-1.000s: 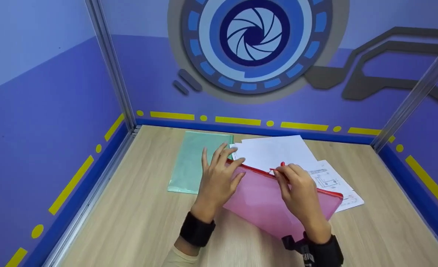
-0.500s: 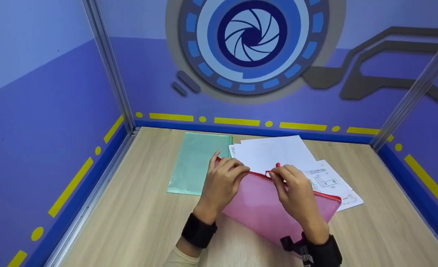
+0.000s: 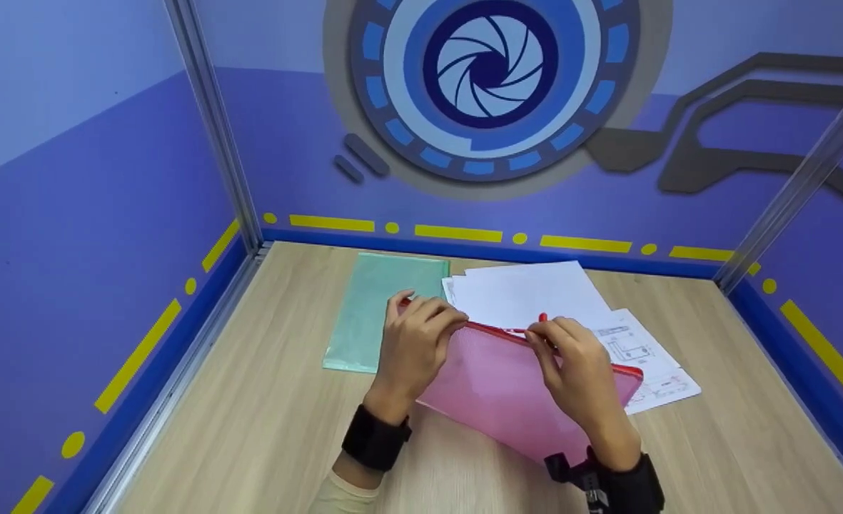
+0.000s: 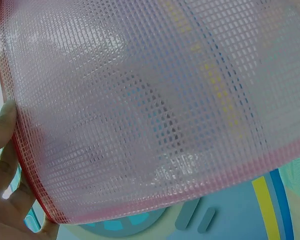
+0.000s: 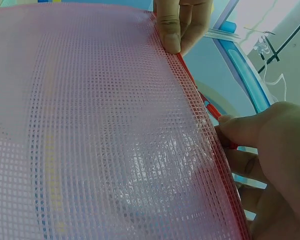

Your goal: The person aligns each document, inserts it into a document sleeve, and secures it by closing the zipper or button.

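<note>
A pink mesh zip pouch point(image 3: 500, 392) with a red zipper edge is held up at a slant over the table. Near its upper left corner, my left hand point(image 3: 414, 350) grips the zipper edge, thumb on the near face and fingers over the far side. Farther along that edge, my right hand point(image 3: 578, 371) pinches the red zipper pull point(image 5: 212, 108) between thumb and fingers. A red tab point(image 3: 543, 317) sticks up above these fingers in the head view. The mesh fills much of both wrist views, and the left hand's thumb point(image 4: 4, 125) presses beside the red edge.
Behind the pouch, a green plastic folder point(image 3: 353, 321) lies at the left on the wooden table point(image 3: 264, 400). White printed sheets point(image 3: 535, 289) overlap to its right, partly covered by the pouch. Purple panels point(image 3: 285, 143) and a metal post point(image 3: 214, 121) enclose the table.
My left hand's spread fingers have closed over the zipper edge near the corner. Hand and pouch have then shifted slightly left, while the right hand stays pinching at about the same spot.
</note>
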Motion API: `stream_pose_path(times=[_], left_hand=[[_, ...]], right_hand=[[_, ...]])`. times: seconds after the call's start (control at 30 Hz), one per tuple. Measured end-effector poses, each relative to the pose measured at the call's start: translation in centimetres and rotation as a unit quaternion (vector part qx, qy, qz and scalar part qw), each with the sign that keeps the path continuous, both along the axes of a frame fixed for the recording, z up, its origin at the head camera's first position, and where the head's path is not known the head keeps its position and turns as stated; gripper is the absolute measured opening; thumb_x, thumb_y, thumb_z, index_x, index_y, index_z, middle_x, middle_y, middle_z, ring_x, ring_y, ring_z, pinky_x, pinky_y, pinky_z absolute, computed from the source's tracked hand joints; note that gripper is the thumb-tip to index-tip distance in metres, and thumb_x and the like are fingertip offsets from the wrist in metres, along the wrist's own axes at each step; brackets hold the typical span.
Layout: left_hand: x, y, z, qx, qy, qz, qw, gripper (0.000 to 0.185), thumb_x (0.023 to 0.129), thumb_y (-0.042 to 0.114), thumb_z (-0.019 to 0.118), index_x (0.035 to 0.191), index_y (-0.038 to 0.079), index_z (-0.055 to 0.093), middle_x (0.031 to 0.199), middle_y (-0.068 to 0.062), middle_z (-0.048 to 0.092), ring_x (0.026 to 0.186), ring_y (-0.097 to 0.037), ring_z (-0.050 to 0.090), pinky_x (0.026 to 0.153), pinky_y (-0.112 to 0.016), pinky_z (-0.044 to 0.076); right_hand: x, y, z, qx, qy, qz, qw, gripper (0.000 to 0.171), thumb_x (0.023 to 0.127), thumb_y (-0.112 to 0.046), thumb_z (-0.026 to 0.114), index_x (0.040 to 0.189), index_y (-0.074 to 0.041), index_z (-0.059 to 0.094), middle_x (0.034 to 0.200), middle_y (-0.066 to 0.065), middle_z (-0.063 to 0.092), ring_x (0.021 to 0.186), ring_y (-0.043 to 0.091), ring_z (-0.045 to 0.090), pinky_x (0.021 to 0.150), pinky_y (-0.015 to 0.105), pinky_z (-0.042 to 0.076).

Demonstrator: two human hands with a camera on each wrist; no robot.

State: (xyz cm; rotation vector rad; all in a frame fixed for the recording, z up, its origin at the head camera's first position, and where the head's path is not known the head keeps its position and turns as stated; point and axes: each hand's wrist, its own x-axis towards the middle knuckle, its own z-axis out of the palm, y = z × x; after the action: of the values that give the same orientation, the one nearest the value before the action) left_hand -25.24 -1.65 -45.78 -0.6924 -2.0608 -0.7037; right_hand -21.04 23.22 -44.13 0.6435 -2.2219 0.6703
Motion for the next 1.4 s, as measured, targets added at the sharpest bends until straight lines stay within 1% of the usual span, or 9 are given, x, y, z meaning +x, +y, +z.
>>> stream_pose_path(times=[0.2, 0.4, 0.57, 0.7, 0.8, 0.93, 1.03, 1.17, 1.4], left_hand=[[-0.1, -0.6, 0.1, 0.009, 0.001, 0.006, 0.9999, 0.006, 0.098, 0.02, 0.078, 0.099, 0.019, 0.084, 0.094, 0.005, 0.075, 0.096, -0.015, 0.069, 0.11, -0.056, 0.04], [-0.4, -1.2, 0.1, 0.018, -0.01, 0.014, 0.9997, 0.007, 0.098, 0.019, 0.077, 0.1, 0.018, 0.084, 0.095, 0.005, 0.075, 0.096, -0.016, 0.07, 0.111, -0.056, 0.039], [-0.3, -1.3, 0.1, 0.019, -0.026, 0.024, 0.9992, 0.007, 0.099, 0.019, 0.077, 0.1, 0.018, 0.084, 0.095, 0.006, 0.075, 0.096, -0.016, 0.07, 0.112, -0.055, 0.038], [0.0, -0.9, 0.2, -0.004, -0.038, 0.048, 0.9981, 0.007, 0.099, 0.023, 0.076, 0.101, 0.019, 0.081, 0.097, 0.005, 0.074, 0.098, -0.018, 0.069, 0.112, -0.058, 0.037], [0.5, -0.4, 0.5, -0.046, -0.042, 0.064, 0.996, 0.013, 0.099, 0.031, 0.076, 0.105, 0.02, 0.08, 0.1, 0.003, 0.074, 0.101, -0.02, 0.068, 0.112, -0.061, 0.036], [1.3, 0.6, 0.7, -0.108, -0.039, 0.045, 0.9924, 0.02, 0.1, 0.038, 0.074, 0.11, 0.022, 0.08, 0.1, 0.004, 0.074, 0.101, -0.02, 0.069, 0.11, -0.06, 0.04], [1.6, 1.3, 0.6, -0.132, -0.034, 0.019, 0.9904, 0.019, 0.102, 0.037, 0.071, 0.112, 0.024, 0.08, 0.098, 0.005, 0.073, 0.097, -0.017, 0.069, 0.107, -0.054, 0.045], [1.6, 1.4, 0.4, -0.119, -0.034, 0.01, 0.9922, 0.015, 0.1, 0.034, 0.074, 0.109, 0.026, 0.082, 0.094, 0.007, 0.073, 0.094, -0.014, 0.07, 0.103, -0.048, 0.048], [1.4, 0.8, 0.7, -0.086, -0.04, 0.016, 0.9954, 0.013, 0.099, 0.034, 0.075, 0.105, 0.026, 0.084, 0.091, 0.007, 0.074, 0.094, -0.016, 0.071, 0.101, -0.047, 0.048]], right_hand=[[0.1, 0.3, 0.0, -0.004, -0.003, -0.008, 1.0, 0.014, 0.092, -0.001, 0.081, 0.104, -0.006, 0.077, 0.094, 0.003, 0.07, 0.085, 0.011, 0.063, 0.073, 0.023, 0.057], [0.0, 0.9, 0.1, -0.01, 0.011, -0.021, 1.0, 0.013, 0.091, 0.0, 0.081, 0.102, -0.005, 0.077, 0.092, 0.002, 0.07, 0.081, 0.011, 0.061, 0.074, 0.014, 0.049], [0.0, 0.9, 0.3, -0.008, 0.021, -0.023, 0.999, 0.012, 0.092, -0.001, 0.081, 0.101, -0.005, 0.077, 0.091, 0.002, 0.07, 0.079, 0.011, 0.061, 0.071, 0.019, 0.05], [0.0, 0.5, 0.4, -0.009, 0.028, -0.017, 0.999, 0.011, 0.092, -0.001, 0.08, 0.102, -0.005, 0.076, 0.09, 0.002, 0.069, 0.079, 0.012, 0.06, 0.069, 0.024, 0.05], [0.2, 0.2, 0.4, -0.01, 0.031, -0.016, 0.999, 0.012, 0.092, -0.001, 0.08, 0.102, -0.004, 0.075, 0.09, 0.003, 0.068, 0.079, 0.012, 0.059, 0.069, 0.023, 0.05], [0.4, -0.4, 0.4, -0.012, 0.026, -0.008, 1.0, 0.011, 0.093, -0.002, 0.079, 0.103, -0.004, 0.074, 0.09, 0.003, 0.067, 0.079, 0.011, 0.057, 0.07, 0.019, 0.048], [0.5, -0.7, 0.4, -0.013, 0.022, 0.006, 1.0, 0.012, 0.093, -0.002, 0.079, 0.104, -0.004, 0.074, 0.09, 0.003, 0.066, 0.081, 0.011, 0.058, 0.07, 0.017, 0.05], [0.4, -0.7, 0.3, -0.014, 0.023, 0.015, 1.0, 0.016, 0.09, 0.002, 0.081, 0.103, -0.004, 0.074, 0.091, 0.003, 0.067, 0.082, 0.011, 0.059, 0.07, 0.019, 0.052], [0.3, -0.4, 0.3, -0.002, 0.018, 0.019, 1.0, 0.012, 0.093, -0.001, 0.079, 0.103, -0.006, 0.075, 0.092, 0.003, 0.067, 0.083, 0.012, 0.059, 0.074, 0.018, 0.047]])
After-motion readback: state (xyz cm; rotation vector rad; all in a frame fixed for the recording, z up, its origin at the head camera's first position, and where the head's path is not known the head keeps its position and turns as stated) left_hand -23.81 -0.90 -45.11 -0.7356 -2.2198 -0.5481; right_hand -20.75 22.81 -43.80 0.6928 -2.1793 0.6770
